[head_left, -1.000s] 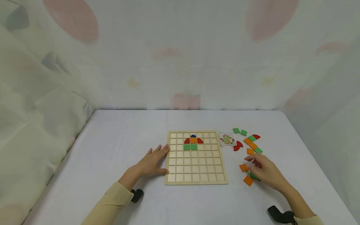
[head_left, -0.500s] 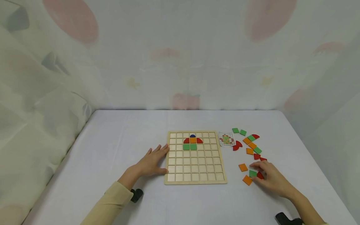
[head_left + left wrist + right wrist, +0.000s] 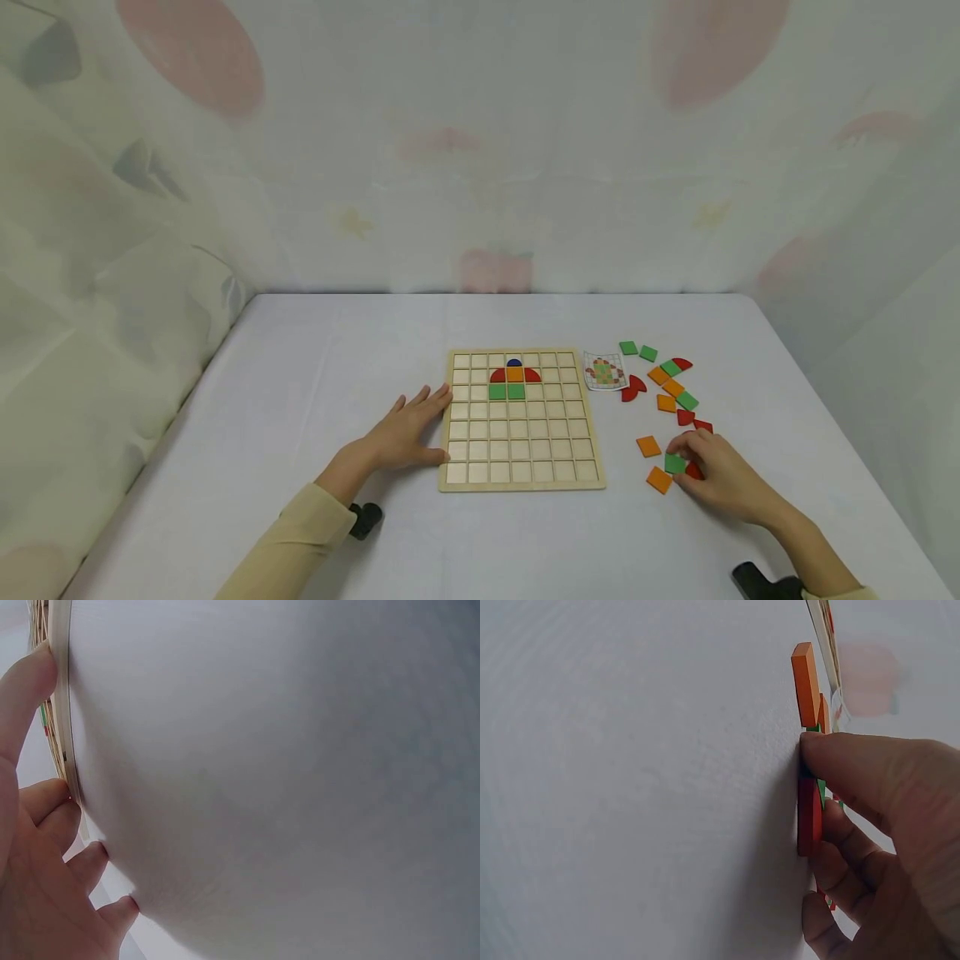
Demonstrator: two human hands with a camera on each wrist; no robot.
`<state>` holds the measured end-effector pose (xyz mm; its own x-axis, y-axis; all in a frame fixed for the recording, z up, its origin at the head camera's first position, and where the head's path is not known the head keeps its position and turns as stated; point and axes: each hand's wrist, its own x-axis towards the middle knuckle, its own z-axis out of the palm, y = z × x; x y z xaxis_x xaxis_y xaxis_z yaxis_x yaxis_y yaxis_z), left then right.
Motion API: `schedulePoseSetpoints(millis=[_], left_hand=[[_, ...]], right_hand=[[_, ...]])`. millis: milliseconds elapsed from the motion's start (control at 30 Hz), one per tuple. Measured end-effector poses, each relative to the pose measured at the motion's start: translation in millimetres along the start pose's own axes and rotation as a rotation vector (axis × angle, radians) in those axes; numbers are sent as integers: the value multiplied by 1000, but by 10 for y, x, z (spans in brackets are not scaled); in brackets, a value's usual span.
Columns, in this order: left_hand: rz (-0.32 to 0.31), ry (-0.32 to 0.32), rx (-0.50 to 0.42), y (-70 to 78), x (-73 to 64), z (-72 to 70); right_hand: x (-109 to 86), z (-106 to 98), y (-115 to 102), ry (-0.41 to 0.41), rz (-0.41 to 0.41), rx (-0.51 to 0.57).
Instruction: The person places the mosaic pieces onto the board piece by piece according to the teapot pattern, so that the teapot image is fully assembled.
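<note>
In the head view my left hand (image 3: 405, 433) lies with spread fingers along the left edge of a wooden grid board (image 3: 525, 454), fingertips and thumb touching its rim. Several tiles sit in the board's upper cells: a blue one (image 3: 513, 362), an orange square (image 3: 514, 375), red curved pieces (image 3: 532, 376) and green squares (image 3: 497, 392). Off the board's right side, my right hand (image 3: 723, 475) pinches a green square tile (image 3: 674, 463) on the table between thumb and index finger. A red piece (image 3: 694, 472) shows under that hand, partly hidden by it.
Orange square tiles (image 3: 660, 480) lie just left of the right hand. More loose green, orange and red tiles (image 3: 668, 403) are scattered farther back. A small pattern card (image 3: 604, 372) lies against the board's right edge. A patterned cloth wall (image 3: 495, 167) stands behind the table.
My right hand has shifted slightly right and down, uncovering red pieces, and its thumb and index finger have closed on the green square tile. The left hand stays in place.
</note>
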<state>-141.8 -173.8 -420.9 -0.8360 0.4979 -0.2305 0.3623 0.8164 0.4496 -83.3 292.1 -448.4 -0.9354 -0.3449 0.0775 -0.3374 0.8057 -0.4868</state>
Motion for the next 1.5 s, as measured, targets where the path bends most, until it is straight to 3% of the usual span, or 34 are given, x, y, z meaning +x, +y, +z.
schedulePoseSetpoints(millis=[533, 933, 1500], left_hand=[[-1, 4, -1, -11, -4, 6], [17, 15, 0, -20, 1, 15], [1, 8, -3, -25, 5, 28]], right_hand=[[13, -4, -40, 11, 29, 9], [177, -35, -126, 14, 56, 7], [610, 87, -404, 68, -81, 100]])
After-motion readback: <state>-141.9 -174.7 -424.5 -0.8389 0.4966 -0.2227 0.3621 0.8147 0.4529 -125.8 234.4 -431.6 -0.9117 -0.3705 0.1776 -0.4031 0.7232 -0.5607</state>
